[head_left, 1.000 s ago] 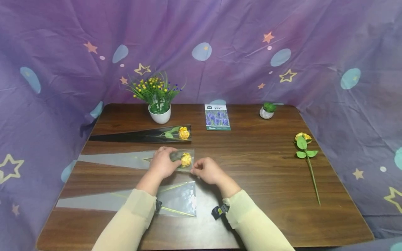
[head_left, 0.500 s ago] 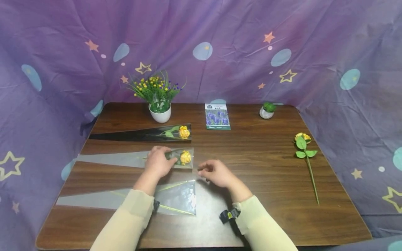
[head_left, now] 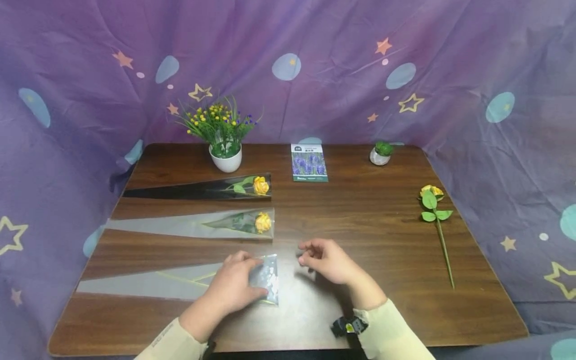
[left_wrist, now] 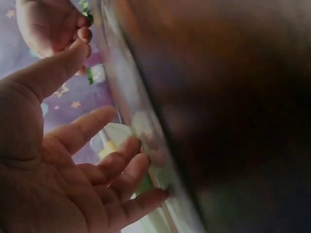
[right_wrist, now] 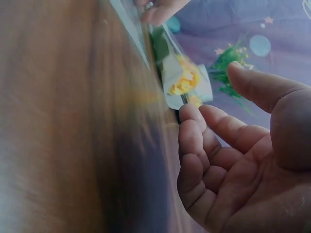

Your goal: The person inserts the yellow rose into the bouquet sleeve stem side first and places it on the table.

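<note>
My left hand (head_left: 230, 286) is over the nearest flat clear flower sleeve (head_left: 130, 284), fingers spread and relaxed; I cannot tell whether it touches the plastic. In the left wrist view its fingers (left_wrist: 80, 128) are apart with nothing between them. My right hand (head_left: 330, 261) hovers above the table to the right of that sleeve, fingers loosely bent and holding nothing. Behind lies a second clear sleeve (head_left: 153, 228) with a yellow rose (head_left: 263, 223) inside. Farther back, a black sleeve (head_left: 180, 191) contains another yellow rose (head_left: 261, 185). A loose rose (head_left: 443, 245) with a green stem lies at the right.
Along the back of the wooden table (head_left: 360, 215) stand a white pot with yellow and blue flowers (head_left: 226, 159), a lavender-printed packet (head_left: 309, 164) and a small succulent pot (head_left: 380, 156). A purple patterned cloth (head_left: 333, 95) hangs behind and at both sides.
My left hand has left the middle sleeve and moved nearer, over the front sleeve. My right hand has drawn away from the middle sleeve's open end, to the right and toward me.
</note>
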Motion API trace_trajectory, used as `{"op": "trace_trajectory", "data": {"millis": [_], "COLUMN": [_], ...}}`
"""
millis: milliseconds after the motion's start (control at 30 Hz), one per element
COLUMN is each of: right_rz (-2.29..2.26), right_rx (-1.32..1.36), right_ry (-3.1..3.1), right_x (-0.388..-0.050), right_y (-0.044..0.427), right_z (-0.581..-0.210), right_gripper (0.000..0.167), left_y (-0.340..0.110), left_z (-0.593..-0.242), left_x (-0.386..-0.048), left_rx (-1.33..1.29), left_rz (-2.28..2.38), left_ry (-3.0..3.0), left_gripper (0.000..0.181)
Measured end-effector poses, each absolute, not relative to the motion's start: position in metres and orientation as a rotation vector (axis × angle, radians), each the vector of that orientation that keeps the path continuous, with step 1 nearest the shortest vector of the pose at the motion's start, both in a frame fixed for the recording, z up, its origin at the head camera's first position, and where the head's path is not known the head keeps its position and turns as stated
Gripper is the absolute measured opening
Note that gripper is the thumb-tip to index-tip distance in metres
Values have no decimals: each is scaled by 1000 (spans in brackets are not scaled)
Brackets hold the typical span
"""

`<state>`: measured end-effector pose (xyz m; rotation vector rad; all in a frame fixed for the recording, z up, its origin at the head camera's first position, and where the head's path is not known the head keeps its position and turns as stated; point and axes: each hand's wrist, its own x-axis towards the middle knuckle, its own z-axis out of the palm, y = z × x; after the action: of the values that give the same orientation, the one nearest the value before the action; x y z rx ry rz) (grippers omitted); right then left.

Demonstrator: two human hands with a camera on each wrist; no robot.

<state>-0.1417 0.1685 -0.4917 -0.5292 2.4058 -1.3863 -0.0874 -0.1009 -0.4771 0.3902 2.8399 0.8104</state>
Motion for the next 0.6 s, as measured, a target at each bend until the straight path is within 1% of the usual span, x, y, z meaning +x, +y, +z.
{"op": "trace_trajectory", "data": {"millis": [100, 200, 367, 600], "right_rz": [-1323, -1280, -1218, -1123], "right_rx": [-553, -603, -617, -594], "right_ry": [2407, 2385, 2404, 2499], "right_x": [-133, -127, -120, -116], "right_y": [166, 158, 145, 132], "right_z": [-492, -496, -502, -503], "right_gripper": [20, 15, 21, 25], "left_y": [-98, -95, -92, -90], "left_z": [-483, -485, -484, -484], "left_x": [-87, -89, -91, -97], "left_rx": [406, 412, 423, 456], "left_rz": [757, 688, 615, 539], "left_ry": [2846, 2862, 2894, 2921], "left_gripper": [69, 69, 65, 51]}}
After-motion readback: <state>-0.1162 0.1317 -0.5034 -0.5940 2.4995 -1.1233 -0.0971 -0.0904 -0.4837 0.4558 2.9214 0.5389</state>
